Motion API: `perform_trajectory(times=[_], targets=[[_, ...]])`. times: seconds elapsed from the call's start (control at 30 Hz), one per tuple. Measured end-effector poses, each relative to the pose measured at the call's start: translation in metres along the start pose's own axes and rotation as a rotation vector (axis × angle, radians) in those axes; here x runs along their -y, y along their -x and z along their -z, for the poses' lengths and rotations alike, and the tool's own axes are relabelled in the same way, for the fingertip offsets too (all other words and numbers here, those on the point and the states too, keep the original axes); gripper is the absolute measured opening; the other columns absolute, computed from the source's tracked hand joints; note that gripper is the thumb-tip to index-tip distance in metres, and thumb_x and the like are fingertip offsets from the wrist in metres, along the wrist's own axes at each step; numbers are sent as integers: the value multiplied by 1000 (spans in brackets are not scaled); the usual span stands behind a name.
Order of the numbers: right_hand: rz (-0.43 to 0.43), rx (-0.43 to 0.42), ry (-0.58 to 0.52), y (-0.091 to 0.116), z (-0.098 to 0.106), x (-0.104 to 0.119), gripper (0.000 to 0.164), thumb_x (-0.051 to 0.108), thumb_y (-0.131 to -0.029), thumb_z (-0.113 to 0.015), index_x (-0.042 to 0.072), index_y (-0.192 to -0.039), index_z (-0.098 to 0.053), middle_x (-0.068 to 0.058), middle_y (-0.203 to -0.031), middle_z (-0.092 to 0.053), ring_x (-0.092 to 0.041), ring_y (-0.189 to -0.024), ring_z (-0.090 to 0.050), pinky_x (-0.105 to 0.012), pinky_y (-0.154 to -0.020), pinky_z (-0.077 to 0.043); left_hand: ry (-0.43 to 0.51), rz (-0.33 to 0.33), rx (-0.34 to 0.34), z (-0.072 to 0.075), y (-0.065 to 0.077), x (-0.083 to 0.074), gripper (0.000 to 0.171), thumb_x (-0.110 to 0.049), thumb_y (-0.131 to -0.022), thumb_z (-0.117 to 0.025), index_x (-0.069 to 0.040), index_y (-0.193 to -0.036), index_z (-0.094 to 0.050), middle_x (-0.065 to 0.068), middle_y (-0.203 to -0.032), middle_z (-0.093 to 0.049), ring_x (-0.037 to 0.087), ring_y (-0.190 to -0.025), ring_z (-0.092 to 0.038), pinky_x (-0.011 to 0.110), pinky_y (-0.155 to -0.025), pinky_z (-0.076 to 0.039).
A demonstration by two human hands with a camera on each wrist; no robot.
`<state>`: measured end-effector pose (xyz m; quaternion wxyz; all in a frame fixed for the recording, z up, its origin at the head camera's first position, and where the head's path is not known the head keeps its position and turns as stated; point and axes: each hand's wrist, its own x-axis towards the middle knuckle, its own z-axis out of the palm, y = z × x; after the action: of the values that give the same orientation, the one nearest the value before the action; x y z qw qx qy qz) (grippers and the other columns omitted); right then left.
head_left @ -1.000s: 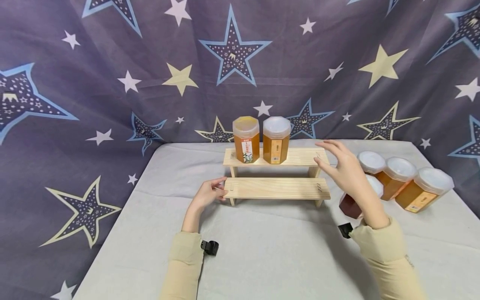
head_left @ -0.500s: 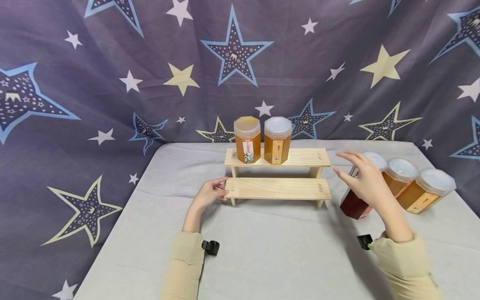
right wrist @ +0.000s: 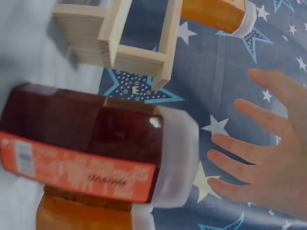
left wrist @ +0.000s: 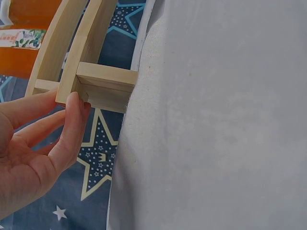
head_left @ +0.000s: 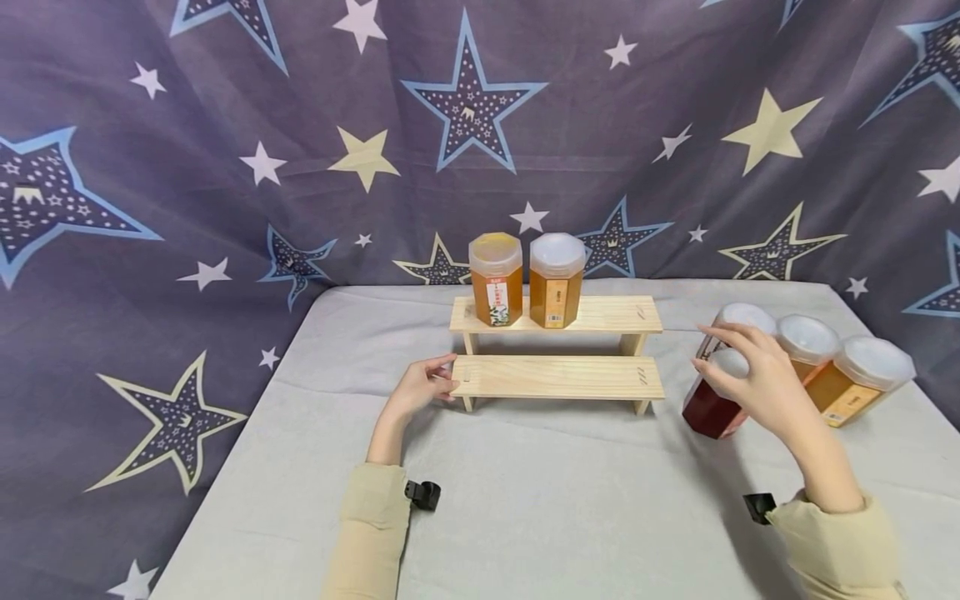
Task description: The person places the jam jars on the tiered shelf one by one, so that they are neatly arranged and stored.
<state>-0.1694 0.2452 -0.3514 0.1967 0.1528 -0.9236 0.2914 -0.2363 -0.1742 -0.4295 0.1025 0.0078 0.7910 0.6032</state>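
Observation:
My left hand [head_left: 417,388] pinches the left end of a two-step wooden shelf [head_left: 555,377] at its lower board; the left wrist view shows the fingertips on that board's corner [left wrist: 72,84]. My right hand [head_left: 771,382] hovers over a dark red honey jar [head_left: 708,410] with a white lid, partly covering it in the head view. In the right wrist view the right hand's fingers [right wrist: 240,146] are spread, apart from the jar's lid [right wrist: 180,155]. Two amber honey jars, one with a yellowish lid [head_left: 497,283] and one with a white lid [head_left: 557,283], stand on the upper board.
Behind the dark jar stand several more lidded honey jars, including a partly hidden one [head_left: 745,317] and two amber ones [head_left: 807,340] [head_left: 862,379]. A pale cloth covers the table [head_left: 540,500]. A star-patterned curtain [head_left: 300,108] hangs behind it.
My right hand has moved right and slightly down, from beside the upper board to over the dark red jar. The left hand stays at the shelf's end.

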Motion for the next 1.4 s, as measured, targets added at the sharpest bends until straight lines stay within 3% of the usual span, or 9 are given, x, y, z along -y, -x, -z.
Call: perform_trajectory(times=[0.2, 0.53, 0.67, 0.8, 0.97, 1.4], targets=[[-61, 36, 5, 12, 3, -8, 45, 24, -81, -64, 1, -118, -53, -27, -120, -42, -51, -105, -33, -66, -84, -25, -9, 11, -10, -1, 0, -1, 51, 12, -76, -57, 6, -126, -45, 12, -84, -50, 9, -55, -53, 34, -65, -58], [-8, -23, -8, 26, 3, -27, 43, 15, -76, -67, -3, -113, -53, -32, -116, -40, -51, -103, -34, -65, -86, -28, -26, 33, -16, -1, 1, -2, 52, 11, -76, -58, 4, -126, -46, 12, -87, -50, 11, -56, -54, 37, -68, -57], [-45, -4, -40, 31, 4, -32, 47, 15, -77, -67, -4, -116, -51, -36, -119, -35, -54, -107, -30, -68, -91, -23, -14, 30, -11, -1, 0, -1, 52, 12, -76, -58, 5, -126, -45, 13, -86, -50, 10, -56, -54, 36, -68, -57], [-95, 21, -60, 33, 3, -34, 51, 16, -77, -68, -3, -120, -49, -38, -122, -30, -54, -110, -28, -69, -88, -24, -8, 28, -12, -1, -1, -1, 51, 12, -76, -57, 5, -126, -45, 13, -86, -50, 10, -56, -54, 36, -68, -57], [-113, 22, -69, 34, 0, -38, 56, 17, -76, -69, -1, -124, -45, -37, -122, -29, -46, -107, -31, -61, -77, -31, -1, 16, -7, -1, -1, 0, 51, 13, -76, -57, 6, -125, -45, 12, -85, -50, 9, -56, -54, 35, -67, -57], [-132, -4, -102, 36, -8, -45, 62, 16, -75, -69, 2, -129, -42, -34, -121, -34, -49, -108, -32, -68, -83, -28, 18, 1, -1, 0, -1, 2, 51, 14, -76, -56, 8, -125, -44, 13, -85, -50, 9, -56, -54, 32, -64, -58]])
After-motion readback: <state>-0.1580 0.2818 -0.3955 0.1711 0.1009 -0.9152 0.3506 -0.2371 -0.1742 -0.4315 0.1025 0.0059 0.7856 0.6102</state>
